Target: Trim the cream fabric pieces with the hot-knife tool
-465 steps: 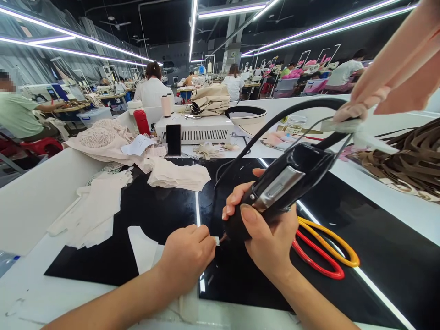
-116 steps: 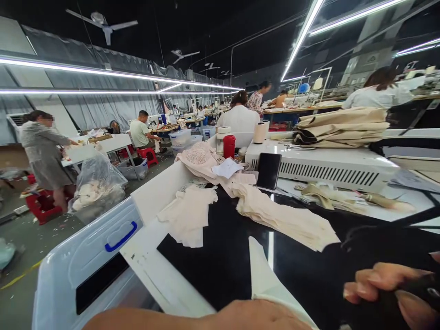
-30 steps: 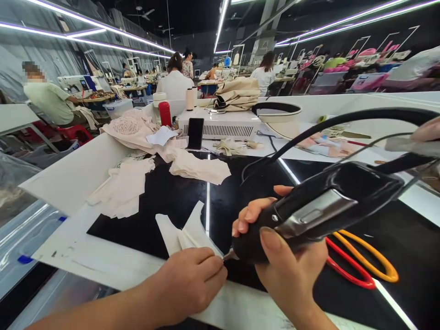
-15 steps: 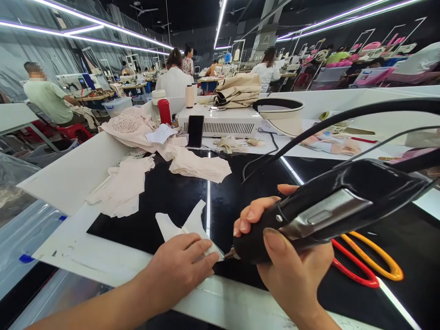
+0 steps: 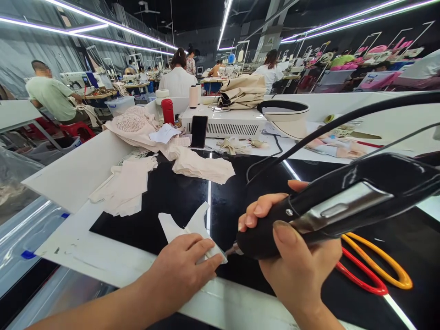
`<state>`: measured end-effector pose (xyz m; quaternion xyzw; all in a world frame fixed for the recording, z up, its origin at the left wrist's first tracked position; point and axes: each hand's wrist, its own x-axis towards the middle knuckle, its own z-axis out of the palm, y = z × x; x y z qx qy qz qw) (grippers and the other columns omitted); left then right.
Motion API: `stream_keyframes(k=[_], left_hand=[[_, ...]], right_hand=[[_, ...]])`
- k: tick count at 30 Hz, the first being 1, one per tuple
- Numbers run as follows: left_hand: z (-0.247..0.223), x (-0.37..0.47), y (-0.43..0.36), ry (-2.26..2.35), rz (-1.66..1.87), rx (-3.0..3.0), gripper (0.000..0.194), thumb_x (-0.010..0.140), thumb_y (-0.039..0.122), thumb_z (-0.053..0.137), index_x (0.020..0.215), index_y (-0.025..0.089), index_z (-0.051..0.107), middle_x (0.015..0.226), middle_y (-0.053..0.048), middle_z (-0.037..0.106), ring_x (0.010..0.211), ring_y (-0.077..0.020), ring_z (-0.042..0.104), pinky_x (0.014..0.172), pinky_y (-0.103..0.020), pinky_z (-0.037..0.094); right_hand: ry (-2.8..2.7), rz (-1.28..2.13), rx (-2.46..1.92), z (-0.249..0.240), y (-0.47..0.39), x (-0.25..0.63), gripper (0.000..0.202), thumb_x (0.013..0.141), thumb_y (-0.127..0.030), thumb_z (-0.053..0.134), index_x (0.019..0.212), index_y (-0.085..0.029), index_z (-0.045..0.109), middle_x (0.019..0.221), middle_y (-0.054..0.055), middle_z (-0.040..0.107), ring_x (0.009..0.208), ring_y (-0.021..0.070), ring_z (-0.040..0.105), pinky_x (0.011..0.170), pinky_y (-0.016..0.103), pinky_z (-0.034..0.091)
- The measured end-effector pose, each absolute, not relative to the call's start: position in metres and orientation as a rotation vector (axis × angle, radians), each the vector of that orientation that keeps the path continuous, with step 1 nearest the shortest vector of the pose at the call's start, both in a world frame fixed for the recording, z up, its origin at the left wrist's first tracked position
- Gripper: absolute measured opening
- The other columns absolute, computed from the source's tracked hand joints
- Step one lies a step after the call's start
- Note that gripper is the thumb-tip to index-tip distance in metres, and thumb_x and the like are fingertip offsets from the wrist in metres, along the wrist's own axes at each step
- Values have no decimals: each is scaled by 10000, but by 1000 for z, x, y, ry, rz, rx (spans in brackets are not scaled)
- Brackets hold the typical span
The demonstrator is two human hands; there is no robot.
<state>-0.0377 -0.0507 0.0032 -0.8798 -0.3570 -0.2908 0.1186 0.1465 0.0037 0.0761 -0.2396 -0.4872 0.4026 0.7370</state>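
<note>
A small white fabric piece (image 5: pixel 197 222) with two upward prongs lies on the black board near its front edge. My left hand (image 5: pixel 187 266) presses on its lower part, fingers together over the cloth. In my right hand (image 5: pixel 292 252) is a black corded handheld tool (image 5: pixel 357 201) with a silver lever. The tool's narrow metal tip points left, close to the fabric's right corner; whether they touch I cannot tell.
Scissors with red and orange handles (image 5: pixel 374 284) lie right of my right hand. Pale fabric stacks (image 5: pixel 202 166) sit beyond the left hand. A phone (image 5: pixel 199 131) leans on a white box (image 5: pixel 227 123). A black cable (image 5: pixel 330 117) arches overhead at right. People sit further off.
The tool's tip has drawn slightly back from the fabric's corner, and my right hand has moved a little to the right with the tool. My left hand stays on the fabric. The view has shifted slightly.
</note>
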Motion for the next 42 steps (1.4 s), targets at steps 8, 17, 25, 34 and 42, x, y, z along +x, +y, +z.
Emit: stream_keyframes(k=[8,17,25,34,42], left_hand=[[2,-36,-53,-1086,-882,-2575,213,1182,209,560,1296,195,739,1238,-113,802,1075,-225,773,947,-352,696],[2,-39,-53,-1154,-863,-2569,192,1146,298,661,1300,247,762,1299,-143,776,1154,-271,764,1010,-406,701],[2,-39,-53,-1162,-903,-2573,196,1125,263,685,1299,239,773,1299,-142,766,1166,-264,766,1020,-402,702],[0,-32,-63,-1167,-895,-2573,239,1095,326,750,1308,217,760,1310,-170,792,1172,-307,791,1021,-440,708],[13,-41,-66,-1089,-891,-2625,303,1223,332,527,1287,132,745,1294,-140,828,1244,-217,786,1180,-345,617]], right_hand=[[-1073,920,-534,74,9,140,476,882,-438,972,1244,-322,687,808,-52,710,591,175,677,524,323,610],[-1106,927,-549,72,10,140,423,935,-393,925,1270,-333,674,836,-52,714,618,177,686,550,327,625],[-1111,888,-548,73,18,133,486,905,-484,941,1261,-333,646,814,-54,704,581,192,679,508,342,605],[-1131,928,-542,72,12,135,424,926,-417,935,1256,-332,683,831,-54,716,608,173,684,545,317,617],[-1145,913,-557,81,-4,142,460,868,-468,989,1211,-337,713,781,-34,705,593,200,686,498,330,603]])
